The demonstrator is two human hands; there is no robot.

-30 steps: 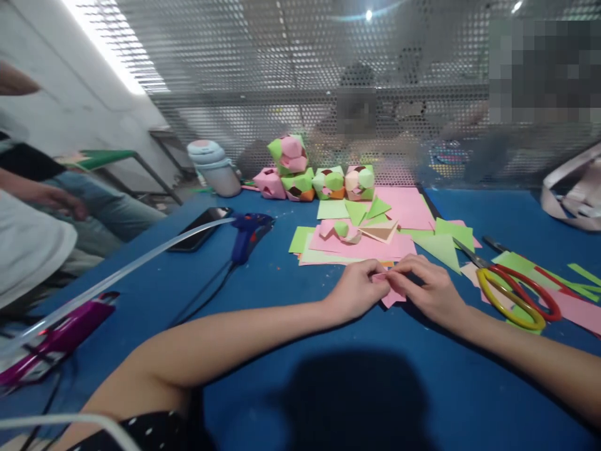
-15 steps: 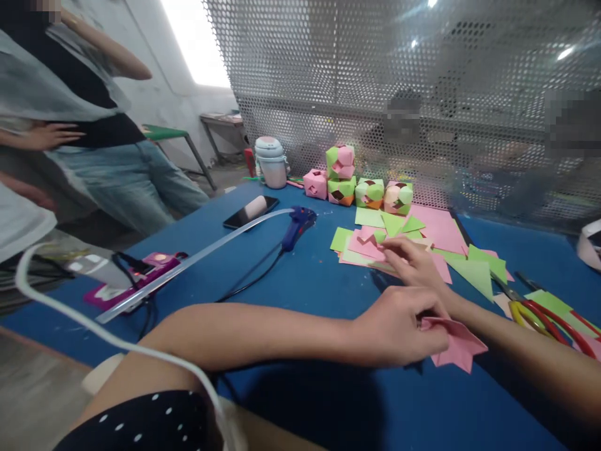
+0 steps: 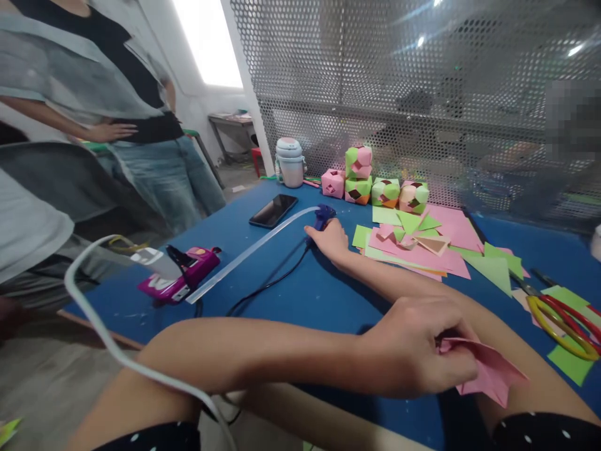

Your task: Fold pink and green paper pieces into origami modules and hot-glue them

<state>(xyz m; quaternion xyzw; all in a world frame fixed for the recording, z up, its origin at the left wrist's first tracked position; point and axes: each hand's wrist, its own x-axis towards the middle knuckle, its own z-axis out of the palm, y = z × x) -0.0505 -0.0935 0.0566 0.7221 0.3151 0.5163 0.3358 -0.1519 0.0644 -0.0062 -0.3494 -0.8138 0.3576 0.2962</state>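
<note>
My left hand (image 3: 417, 357) is closed on a folded pink paper piece (image 3: 488, 376), held low over the near edge of the blue table (image 3: 300, 294). My right arm crosses behind it and stretches far left. My right hand (image 3: 328, 241) lies on the blue glue gun (image 3: 323, 217), fingers curled over its handle. A long clear glue stick (image 3: 248, 254) sticks out of the gun toward the left. The gun's black cord (image 3: 267, 285) trails across the table.
Pink and green paper sheets (image 3: 413, 250) lie right of the gun, with paper cubes (image 3: 375, 188) behind them. Scissors (image 3: 563, 316) lie far right. A phone (image 3: 273, 211), a white jar (image 3: 290, 163) and a magenta device (image 3: 181, 279) sit left. People stand at left; a perforated screen (image 3: 375, 75) is behind.
My right hand left the folded piece, passed over the paper pile and reached left to the glue gun. My left hand kept the pink piece and drew it nearer. The view swung left.
</note>
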